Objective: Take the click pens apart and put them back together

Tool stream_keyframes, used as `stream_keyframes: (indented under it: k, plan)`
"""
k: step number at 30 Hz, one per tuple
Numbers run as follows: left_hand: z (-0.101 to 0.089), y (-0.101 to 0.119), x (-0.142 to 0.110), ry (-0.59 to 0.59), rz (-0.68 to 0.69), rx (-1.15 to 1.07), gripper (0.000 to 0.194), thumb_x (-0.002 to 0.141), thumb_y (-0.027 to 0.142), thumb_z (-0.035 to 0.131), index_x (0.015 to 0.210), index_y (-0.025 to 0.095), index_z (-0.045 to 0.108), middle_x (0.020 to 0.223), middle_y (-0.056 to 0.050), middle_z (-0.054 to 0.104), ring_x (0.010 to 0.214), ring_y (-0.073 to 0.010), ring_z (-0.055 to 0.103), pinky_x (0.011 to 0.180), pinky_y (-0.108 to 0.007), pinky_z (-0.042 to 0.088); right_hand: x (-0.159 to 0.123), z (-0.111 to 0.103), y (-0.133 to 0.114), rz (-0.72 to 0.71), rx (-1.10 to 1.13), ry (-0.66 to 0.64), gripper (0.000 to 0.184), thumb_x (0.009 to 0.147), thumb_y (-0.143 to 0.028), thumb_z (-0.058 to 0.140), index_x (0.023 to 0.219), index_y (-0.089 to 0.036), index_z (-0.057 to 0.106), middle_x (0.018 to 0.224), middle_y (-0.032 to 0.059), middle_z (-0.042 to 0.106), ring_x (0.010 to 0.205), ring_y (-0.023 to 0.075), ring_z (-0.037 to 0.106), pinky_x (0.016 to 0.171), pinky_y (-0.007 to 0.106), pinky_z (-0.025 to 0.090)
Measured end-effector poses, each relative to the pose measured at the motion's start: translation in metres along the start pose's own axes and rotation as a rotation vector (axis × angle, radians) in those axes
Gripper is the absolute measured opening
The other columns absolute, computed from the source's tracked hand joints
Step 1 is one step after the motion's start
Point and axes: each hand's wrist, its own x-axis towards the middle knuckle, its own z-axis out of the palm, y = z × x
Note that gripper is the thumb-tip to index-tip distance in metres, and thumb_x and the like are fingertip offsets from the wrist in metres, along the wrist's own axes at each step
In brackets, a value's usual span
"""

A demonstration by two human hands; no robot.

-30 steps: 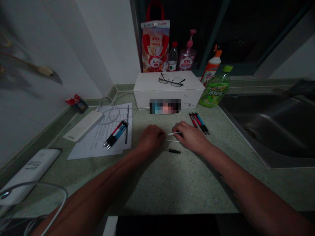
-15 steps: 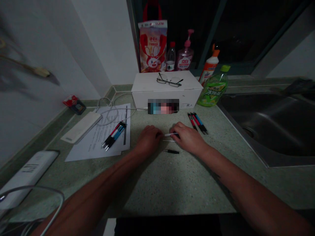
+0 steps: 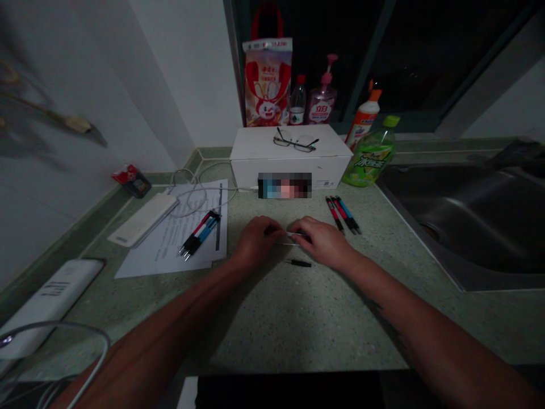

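Left hand (image 3: 256,240) and right hand (image 3: 326,241) rest close together on the speckled green tabletop (image 3: 298,318), the right fingers closed over a thin white rod (image 3: 296,234) that runs toward the left fingertips; whether the left hand grips it cannot be told. A thin strand (image 3: 283,243) lies just below, beside a short black pen part (image 3: 298,263). Light, even fingertip pressure seems wisest on something this slim; grouped pens (image 3: 343,215) lie to the right, more pens (image 3: 199,234) on paper sheets (image 3: 170,238) to the left.
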Motion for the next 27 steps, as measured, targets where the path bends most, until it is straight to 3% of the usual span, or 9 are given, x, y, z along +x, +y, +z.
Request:
stream_keyframes:
  k: [4,9,13,16,22,27]
  plan:
    - [-0.002,-0.002,-0.004,-0.012,0.079,0.062,0.007,0.086,0.022,0.074,0.091,0.018,0.073,0.088,-0.006,0.072,0.083,-0.0213,0.064,0.075,-0.035,0.051,0.0,0.0,0.001,-0.025,0.031,0.035,0.019,0.099,-0.022,0.06,0.116,-0.023,0.066,0.108,0.0063,0.069,0.094,0.0213,0.067,0.076,0.032,0.048]
    - [-0.01,-0.003,-0.009,-0.103,0.266,0.205,0.019,0.083,0.024,0.079,0.099,0.018,0.073,0.099,-0.008,0.072,0.099,-0.0258,0.065,0.087,-0.039,0.052,0.0,-0.003,0.005,0.065,0.104,0.181,0.017,0.098,-0.025,0.056,0.112,-0.02,0.064,0.101,0.0073,0.068,0.087,0.0215,0.066,0.072,0.032,0.046]
    - [-0.013,0.001,-0.009,-0.222,0.328,0.331,0.005,0.087,0.019,0.072,0.092,0.018,0.074,0.097,-0.008,0.071,0.097,-0.026,0.063,0.088,-0.04,0.052,0.0,-0.005,0.007,0.11,0.134,0.202,0.017,0.096,-0.025,0.057,0.11,-0.02,0.064,0.094,0.0057,0.069,0.078,0.0205,0.065,0.066,0.031,0.044]
    - [-0.01,0.0,-0.008,-0.258,0.323,0.393,0.01,0.092,0.016,0.064,0.088,0.017,0.073,0.094,-0.008,0.07,0.095,-0.0258,0.063,0.088,-0.04,0.051,0.0,-0.007,0.008,0.044,0.123,0.223,0.014,0.096,-0.026,0.057,0.106,-0.02,0.064,0.093,0.0063,0.068,0.082,0.0216,0.065,0.071,0.033,0.047]
    - [-0.009,-0.006,-0.006,-0.081,0.221,0.352,0.014,0.094,0.012,0.056,0.094,0.016,0.07,0.096,-0.009,0.07,0.094,-0.0249,0.063,0.088,-0.04,0.051,-0.001,-0.014,0.02,0.023,-0.014,0.26,0.021,0.102,-0.027,0.05,0.111,-0.02,0.068,0.107,0.0115,0.066,0.102,0.0275,0.064,0.086,0.041,0.052]
    - [-0.019,-0.005,-0.004,0.079,0.146,0.285,0.015,0.096,0.016,0.053,0.09,0.017,0.068,0.09,-0.008,0.069,0.09,-0.0249,0.062,0.084,-0.041,0.049,-0.002,-0.018,0.028,0.042,-0.089,0.248,0.025,0.103,-0.026,0.046,0.114,-0.02,0.068,0.11,0.0124,0.067,0.104,0.0284,0.064,0.088,0.043,0.052]
